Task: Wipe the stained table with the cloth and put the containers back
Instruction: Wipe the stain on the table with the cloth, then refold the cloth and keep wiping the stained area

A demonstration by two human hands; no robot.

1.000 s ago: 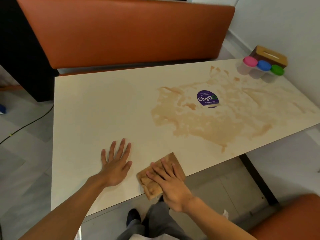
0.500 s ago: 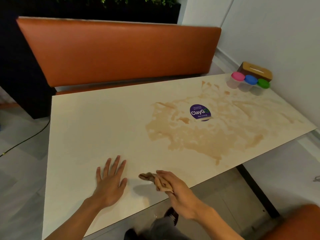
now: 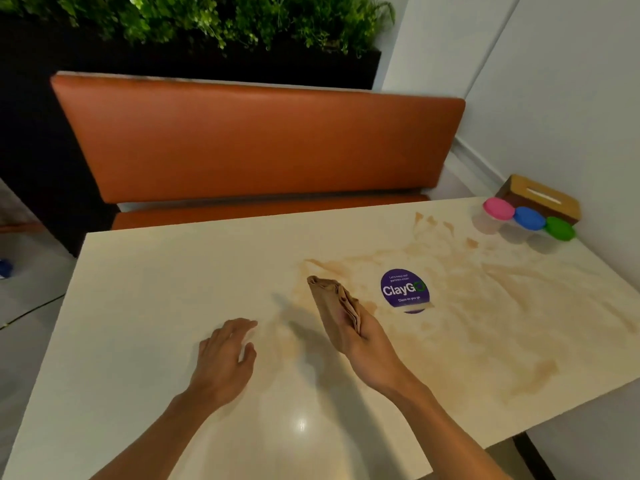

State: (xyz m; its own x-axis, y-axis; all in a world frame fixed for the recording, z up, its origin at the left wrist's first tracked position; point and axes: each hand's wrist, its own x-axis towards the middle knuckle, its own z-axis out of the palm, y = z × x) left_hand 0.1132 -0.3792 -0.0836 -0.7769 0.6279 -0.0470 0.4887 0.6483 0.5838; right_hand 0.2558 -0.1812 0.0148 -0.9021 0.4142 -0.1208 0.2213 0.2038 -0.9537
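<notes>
Ahead, sticker (image 3: 405, 292) just beside cloth (image 3: 332, 301) gripped in right hand (image 3: 367, 344); left hand (image 3: 225, 358) relaxed, empty.

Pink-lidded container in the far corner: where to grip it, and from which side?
Probably take the pink-lidded container round its lid, fingers from above or the open left side: the blue-lidded container crowds its right and the wooden box stands behind.

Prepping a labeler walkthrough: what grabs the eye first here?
The wide brown stain across the right half of the table stands out first, around a purple ClayGo sticker. Just left of the sticker, the right hand grips a folded brown cloth. Three containers with pink, blue and green lids sit at the far right corner.
</notes>
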